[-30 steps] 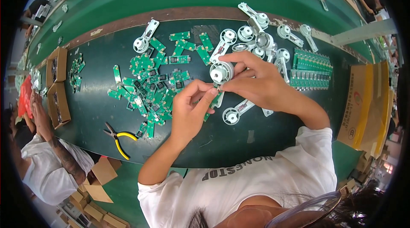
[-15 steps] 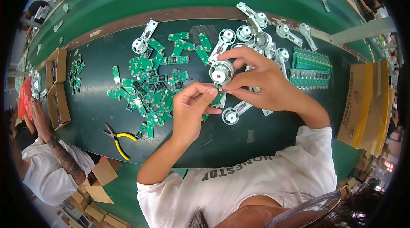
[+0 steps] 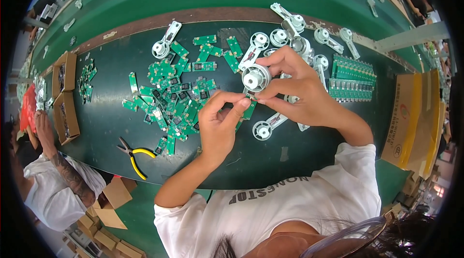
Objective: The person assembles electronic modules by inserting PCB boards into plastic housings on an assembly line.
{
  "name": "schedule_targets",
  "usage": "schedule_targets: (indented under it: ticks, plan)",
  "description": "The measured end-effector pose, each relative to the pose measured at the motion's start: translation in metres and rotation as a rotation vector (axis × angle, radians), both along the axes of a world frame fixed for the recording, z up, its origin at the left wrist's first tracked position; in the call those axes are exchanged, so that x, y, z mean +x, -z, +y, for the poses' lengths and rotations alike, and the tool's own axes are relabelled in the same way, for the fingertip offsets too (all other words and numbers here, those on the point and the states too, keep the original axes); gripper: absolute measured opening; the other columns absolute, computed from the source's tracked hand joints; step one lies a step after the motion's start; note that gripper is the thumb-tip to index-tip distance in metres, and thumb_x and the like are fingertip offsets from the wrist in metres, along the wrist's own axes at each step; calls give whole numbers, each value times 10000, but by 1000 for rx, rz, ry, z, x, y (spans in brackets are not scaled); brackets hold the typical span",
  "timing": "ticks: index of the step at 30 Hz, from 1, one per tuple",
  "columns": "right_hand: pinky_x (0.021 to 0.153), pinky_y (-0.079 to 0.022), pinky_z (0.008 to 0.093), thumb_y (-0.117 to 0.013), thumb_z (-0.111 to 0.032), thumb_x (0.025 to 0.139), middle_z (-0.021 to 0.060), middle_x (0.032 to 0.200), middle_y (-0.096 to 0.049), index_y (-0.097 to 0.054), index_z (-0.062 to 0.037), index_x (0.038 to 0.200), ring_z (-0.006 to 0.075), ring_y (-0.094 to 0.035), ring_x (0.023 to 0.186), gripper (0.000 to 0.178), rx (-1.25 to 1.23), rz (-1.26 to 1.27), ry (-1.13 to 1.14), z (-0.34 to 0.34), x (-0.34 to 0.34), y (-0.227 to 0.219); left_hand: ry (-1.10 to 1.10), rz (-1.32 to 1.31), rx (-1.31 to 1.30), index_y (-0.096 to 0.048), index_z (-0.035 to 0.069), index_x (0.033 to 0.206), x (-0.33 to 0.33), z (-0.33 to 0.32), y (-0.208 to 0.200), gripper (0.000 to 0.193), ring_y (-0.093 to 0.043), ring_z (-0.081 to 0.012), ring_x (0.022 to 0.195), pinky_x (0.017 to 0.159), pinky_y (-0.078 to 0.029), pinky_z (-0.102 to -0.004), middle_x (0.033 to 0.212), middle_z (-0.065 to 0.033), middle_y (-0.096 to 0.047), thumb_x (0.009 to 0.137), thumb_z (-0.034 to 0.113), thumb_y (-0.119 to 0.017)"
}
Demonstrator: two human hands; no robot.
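The dark green worktop (image 3: 299,147) filled most of the view, bounded at its far edge by a brown strip and a lighter green belt carrying scattered white parts. A tall cardboard box (image 3: 411,122) leaned at the person's right, and two small open cartons (image 3: 65,91) sat at the far left, close to a co-worker's tattooed forearm (image 3: 67,176).

Across the middle lay a loose heap of small green circuit boards (image 3: 171,101), spread flat, seemingly so one could be picked off easily. To the right a neat block of the same boards (image 3: 353,77) stood in ordered rows. Beyond the hands a cluster of white motor brackets with round hubs (image 3: 290,35) lay waiting, one more (image 3: 166,43) apart at the left and another (image 3: 266,127) just under the right wrist. Yellow-handled pliers (image 3: 133,154) rested near the front edge, untouched.

The right hand (image 3: 304,91) was closed around a white motor bracket (image 3: 255,78), fingers curled over its hub and holding it raised above the worktop, hub face up, apparently to steady it. The left hand (image 3: 220,122) was pinched narrow, thumb and forefinger gripping a small green circuit board (image 3: 249,109) whose upper end met the bracket's lower edge; whether it was seated there I could not tell.
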State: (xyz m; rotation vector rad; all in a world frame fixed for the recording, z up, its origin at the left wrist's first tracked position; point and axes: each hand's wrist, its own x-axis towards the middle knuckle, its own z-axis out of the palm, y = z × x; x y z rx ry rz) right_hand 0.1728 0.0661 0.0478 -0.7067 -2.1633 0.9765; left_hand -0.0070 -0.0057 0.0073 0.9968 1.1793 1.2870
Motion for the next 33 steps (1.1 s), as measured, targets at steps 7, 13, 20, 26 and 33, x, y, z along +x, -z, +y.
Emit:
schedule_targets:
  ticks: [7,13,20,26,33]
  plan:
    - [727,-497,318,-727,23,714,143,1153,-482,-657,-20,821,219,-589,879,134,30,-60,4,-6,-1,-1,-35,-59,78,-606,8,876,4,4,3,33,-519,-65,749,659,-401,-213,826,-15,-572,869,34,-624]
    - [737,-503,330,-735,15,717,145,1154,-480,-656,-13,821,232,-593,879,134,80,-18,17,-3,0,6,5,-288,-70,-616,-22,851,1,3,8,66,-526,-60,757,676,-433,-214,853,-27,-547,851,32,-655]
    - [719,-491,322,-719,-38,748,137,1106,-474,-651,-32,836,224,-574,850,112,91,24,-1,-1,-1,8,-25,-392,-78,-630,-10,817,6,2,6,66,-541,-76,818,736,-434,-217,965,-63,-583,859,39,-644]
    - [708,-496,321,-720,-34,748,140,1111,-472,-654,-29,837,227,-581,859,111,96,48,-17,2,-3,6,-25,-395,-93,-641,-8,836,1,1,8,78,-535,-81,884,779,-425,-222,1063,-77,-570,869,62,-632]
    - [727,-502,324,-727,-17,732,140,1114,-474,-654,-24,824,228,-587,856,117,117,88,-20,2,-5,4,-17,-421,-69,-653,-13,852,0,2,5,79,-538,-82,879,780,-422,-226,1073,-82,-570,869,61,-631]
